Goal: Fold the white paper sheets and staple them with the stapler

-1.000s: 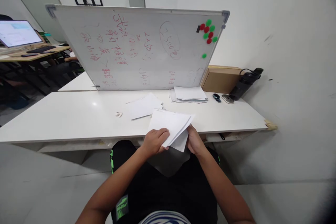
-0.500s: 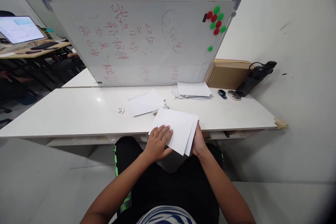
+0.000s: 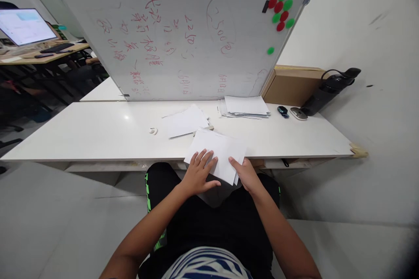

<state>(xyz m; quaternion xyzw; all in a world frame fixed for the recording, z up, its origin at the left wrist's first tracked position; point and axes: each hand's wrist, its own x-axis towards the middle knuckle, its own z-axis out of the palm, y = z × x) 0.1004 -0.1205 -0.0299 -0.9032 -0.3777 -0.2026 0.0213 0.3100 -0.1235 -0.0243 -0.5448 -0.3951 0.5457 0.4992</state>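
White sheets of paper lie over the desk's front edge, slightly fanned at the right. My left hand rests flat on their left part, fingers spread and thumb held out. At the right corner, my right hand grips the sheets with its thumb on top; its other fingers are hidden beneath. Just behind are a second batch of paper and a thin pale stick-like object, partly covered. A thicker paper stack sits farther back, against the whiteboard.
A whiteboard with red writing and round magnets stands along the back of the white desk. To the right are a cardboard box, a black bottle, a mouse and a dark watch-like object. A small white curled item lies left.
My right thumb has come onto the top of the sheets, which were held from the side and below. The sheets look more squared up. The view has tilted down a little.
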